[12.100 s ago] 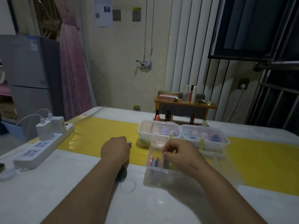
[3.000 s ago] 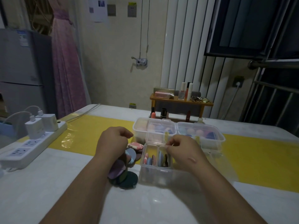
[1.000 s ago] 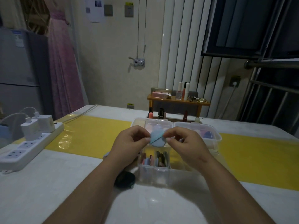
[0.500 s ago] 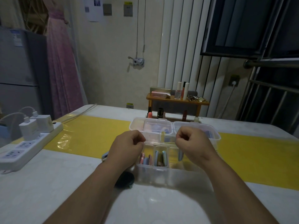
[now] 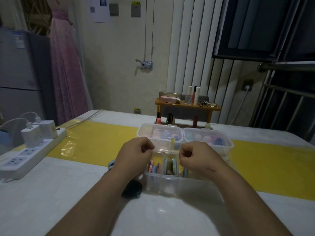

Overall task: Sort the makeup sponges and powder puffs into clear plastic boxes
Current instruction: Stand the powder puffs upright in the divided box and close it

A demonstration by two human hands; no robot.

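The blue puff [image 5: 185, 171] both hands had pinched above the open box [image 5: 163, 183] dropped into it — far-right slot. The left hand [image 5: 136, 154] and right hand [image 5: 196, 159] split apart over the box, curled up and empty.

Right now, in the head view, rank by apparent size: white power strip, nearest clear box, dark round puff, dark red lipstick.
1. white power strip and nearest clear box: alike; both partly hidden, so unranked.
2. dark round puff.
3. dark red lipstick, farther away.

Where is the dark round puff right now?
Head view: the dark puff lies on the table under the left forearm, left of the nearest clear box.
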